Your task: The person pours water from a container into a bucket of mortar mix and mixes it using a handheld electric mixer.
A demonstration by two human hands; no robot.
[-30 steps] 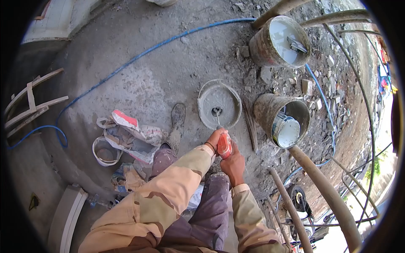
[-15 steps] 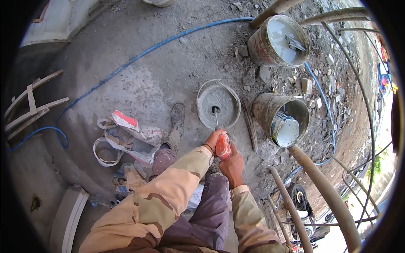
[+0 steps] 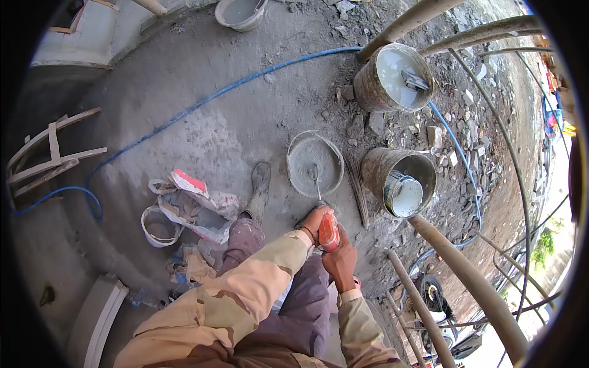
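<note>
A red power drill [image 3: 329, 233] is held between both hands, with its mixing rod [image 3: 317, 184] reaching into a bucket of wet grey mix [image 3: 300, 156]. My left hand [image 3: 317, 222] wraps round the front of the drill, near the rod. Round the drill's rear end my right hand [image 3: 341, 256] is closed; some of its fingers are hidden. The bucket stands upright on the ground just beyond my boots, its wire handle lying at the far rim.
To the right stand a bucket of cloudy water [image 3: 368, 86] and another holding a smaller pail [image 3: 375, 165]. A blue hose [image 3: 215, 95] crosses the ground. Torn sacks [image 3: 215, 205] and a small bucket [image 3: 161, 236] lie left. Wooden poles [image 3: 472, 282] rise at the right.
The view has tilted, so the mix bucket and drill sit lower in it and a basin shows more fully at the top. The hollow round the rod has mostly closed. Both hands keep their hold.
</note>
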